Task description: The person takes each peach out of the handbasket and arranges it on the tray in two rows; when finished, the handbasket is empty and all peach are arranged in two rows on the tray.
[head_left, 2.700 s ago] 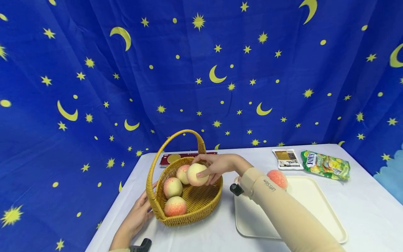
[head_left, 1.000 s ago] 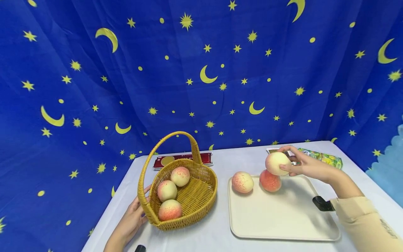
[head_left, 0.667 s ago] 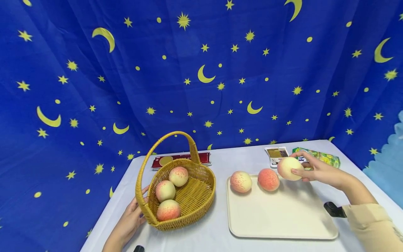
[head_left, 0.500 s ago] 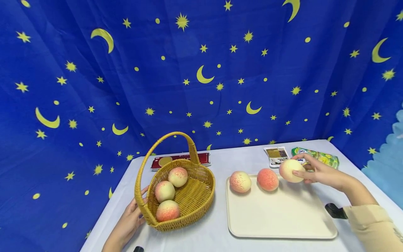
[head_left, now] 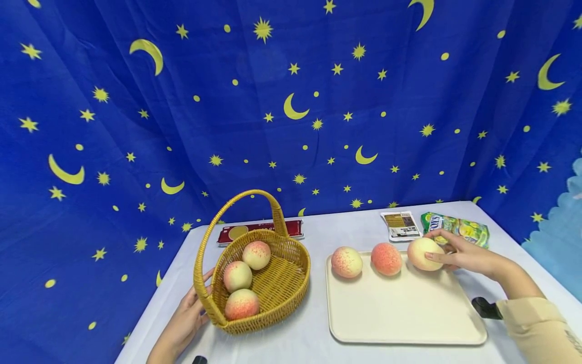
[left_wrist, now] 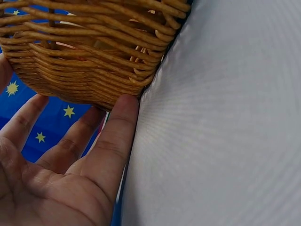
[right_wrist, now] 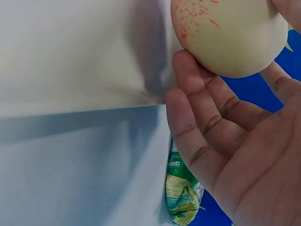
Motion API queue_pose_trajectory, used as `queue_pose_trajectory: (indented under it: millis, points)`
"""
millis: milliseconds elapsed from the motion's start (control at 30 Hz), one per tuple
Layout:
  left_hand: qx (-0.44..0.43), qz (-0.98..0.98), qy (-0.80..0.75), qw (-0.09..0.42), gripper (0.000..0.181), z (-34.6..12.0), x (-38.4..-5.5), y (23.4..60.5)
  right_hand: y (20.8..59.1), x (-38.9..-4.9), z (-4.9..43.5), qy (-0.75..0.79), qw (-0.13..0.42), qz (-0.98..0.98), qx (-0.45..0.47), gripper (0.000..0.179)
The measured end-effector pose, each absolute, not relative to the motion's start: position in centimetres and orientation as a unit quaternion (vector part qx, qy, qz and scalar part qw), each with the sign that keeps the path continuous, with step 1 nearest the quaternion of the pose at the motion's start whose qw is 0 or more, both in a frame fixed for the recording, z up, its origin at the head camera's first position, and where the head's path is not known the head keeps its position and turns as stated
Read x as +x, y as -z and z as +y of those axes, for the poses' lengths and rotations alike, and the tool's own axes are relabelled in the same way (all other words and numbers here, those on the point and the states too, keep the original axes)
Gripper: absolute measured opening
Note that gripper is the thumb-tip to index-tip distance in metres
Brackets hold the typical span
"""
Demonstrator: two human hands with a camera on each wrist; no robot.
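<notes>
My right hand holds a pale peach between thumb and fingers at the back right corner of the cream tray. In the right wrist view the fingertips touch the underside of this peach. A speckled peach and a redder peach sit along the tray's back edge. At the left, my left hand touches the outer side of the wicker basket with its fingers extended. Three peaches lie inside the basket, one of them a red-based peach. The left wrist view shows the fingertips against the weave.
Behind the basket lies a flat red box. A white and brown packet and a green candy bag lie behind the tray. A blue star-patterned curtain hangs behind the white table.
My right hand has carried the pale peach from the basket to the right, over the redder peach, and lowered it to the tray's back right corner. My left hand has stayed at the basket.
</notes>
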State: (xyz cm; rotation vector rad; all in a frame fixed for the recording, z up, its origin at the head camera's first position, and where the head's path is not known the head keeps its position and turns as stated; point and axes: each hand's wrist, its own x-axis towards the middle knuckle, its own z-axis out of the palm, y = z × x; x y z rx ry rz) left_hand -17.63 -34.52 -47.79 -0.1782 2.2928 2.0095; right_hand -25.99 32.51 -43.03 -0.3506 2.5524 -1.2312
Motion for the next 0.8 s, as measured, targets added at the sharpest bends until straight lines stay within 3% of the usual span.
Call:
queue_pose_trajectory:
  millis: [233,500,800]
  points:
    - [-0.054,0.743,-0.666,0.044,0.06,-34.4,-17.57,47.68,43.29,-26.13,32.51,0.422,0.146,0.887,-0.117,0.066]
    - [-0.056,0.744,-0.664,0.047,0.06,-34.36,-17.43,47.48,43.31,-26.51,32.58,0.415,0.187,0.885,-0.094,0.075]
    - [-0.058,0.747,-0.66,0.054,0.061,-34.52,-17.5,47.49,43.28,-26.83,32.78,0.388,0.168,0.901,-0.101,0.077]
